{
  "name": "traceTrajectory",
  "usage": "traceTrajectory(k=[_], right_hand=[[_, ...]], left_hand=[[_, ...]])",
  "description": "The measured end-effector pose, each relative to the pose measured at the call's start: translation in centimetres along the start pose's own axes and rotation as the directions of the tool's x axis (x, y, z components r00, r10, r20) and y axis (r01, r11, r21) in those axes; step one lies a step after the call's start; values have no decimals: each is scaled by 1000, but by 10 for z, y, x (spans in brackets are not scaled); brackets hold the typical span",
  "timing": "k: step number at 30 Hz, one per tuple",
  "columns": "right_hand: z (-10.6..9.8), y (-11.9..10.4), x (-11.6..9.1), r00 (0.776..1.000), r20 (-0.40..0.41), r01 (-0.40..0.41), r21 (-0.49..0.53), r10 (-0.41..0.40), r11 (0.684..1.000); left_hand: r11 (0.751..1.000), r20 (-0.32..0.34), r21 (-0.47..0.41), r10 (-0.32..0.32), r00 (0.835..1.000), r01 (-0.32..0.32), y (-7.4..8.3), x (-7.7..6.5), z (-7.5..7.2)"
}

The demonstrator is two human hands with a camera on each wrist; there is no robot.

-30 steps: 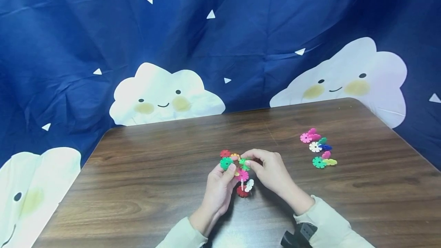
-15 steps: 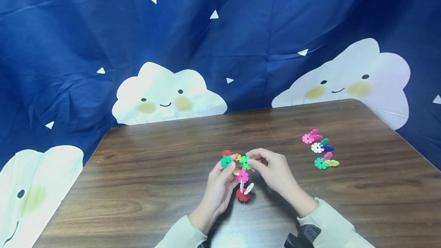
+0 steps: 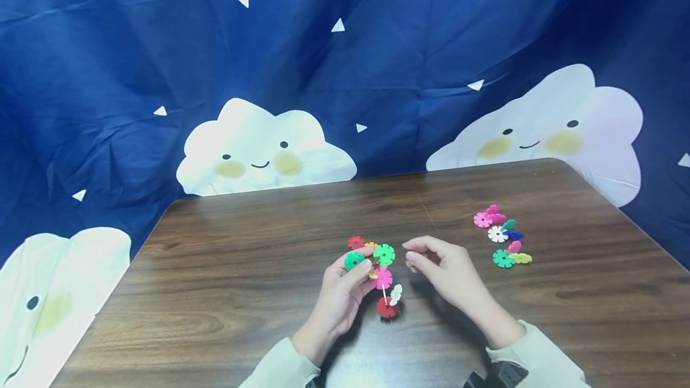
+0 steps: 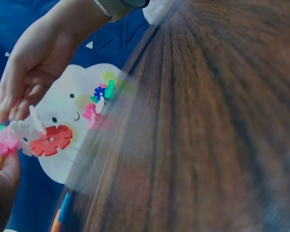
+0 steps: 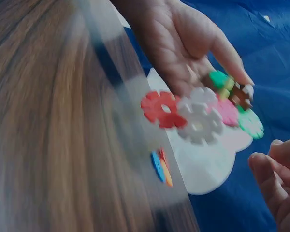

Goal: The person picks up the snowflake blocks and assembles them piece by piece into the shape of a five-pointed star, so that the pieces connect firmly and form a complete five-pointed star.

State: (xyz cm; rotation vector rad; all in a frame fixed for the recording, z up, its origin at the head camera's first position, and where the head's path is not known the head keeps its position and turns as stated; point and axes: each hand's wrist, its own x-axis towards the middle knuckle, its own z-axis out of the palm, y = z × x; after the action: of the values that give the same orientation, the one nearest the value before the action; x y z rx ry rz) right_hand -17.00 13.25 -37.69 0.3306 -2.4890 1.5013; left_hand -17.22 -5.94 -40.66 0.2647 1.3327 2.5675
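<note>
The right hand [image 3: 450, 271], fingertips slightly apart and empty, now stands off the light green disc [image 3: 384, 254], which stays unaided on the chain [image 3: 383, 278] the left hand [image 3: 341, 292] pinches over the table [image 3: 242, 268].

A pale greenish-cream fabric left sleeve [image 3: 283, 367] appears between six and seven o'clock; the matching right sleeve [image 3: 544, 357] lies between four and five, with a black, box-shaped, hard-edged wrist device [image 3: 507, 375]. A dark sliver of equipment [image 3: 312, 383] edges the left cuff.
</note>
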Motion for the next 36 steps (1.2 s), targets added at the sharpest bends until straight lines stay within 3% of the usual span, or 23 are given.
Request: traceTrajectory(k=[9, 19, 21, 26, 32, 36], right_hand=[[-43, 21, -12, 993, -118, -31, -248, 2, 968], [-86, 56, -20, 983, -152, 7, -522, -101, 853], [-91, 60, -21, 986, -131, 14, -561, -105, 827], [-95, 67, -21, 997, -71, -28, -622, -21, 783], [-95, 73, -18, 998, -13, -60, -650, 68, 758], [-93, 77, -16, 999, -26, -47, -656, 39, 753]], left_hand=[[998, -38, -49, 26, 999, -28, 0, 1, -3], [998, -66, -40, 38, 997, -41, 0, 2, -3], [998, -68, -43, 41, 997, -44, -1, 2, -3], [998, -66, -52, 36, 997, -39, -2, 3, -2], [998, -82, -48, 30, 996, -34, -1, 3, -2], [998, -93, -49, 29, 995, -33, -1, 3, -2]])
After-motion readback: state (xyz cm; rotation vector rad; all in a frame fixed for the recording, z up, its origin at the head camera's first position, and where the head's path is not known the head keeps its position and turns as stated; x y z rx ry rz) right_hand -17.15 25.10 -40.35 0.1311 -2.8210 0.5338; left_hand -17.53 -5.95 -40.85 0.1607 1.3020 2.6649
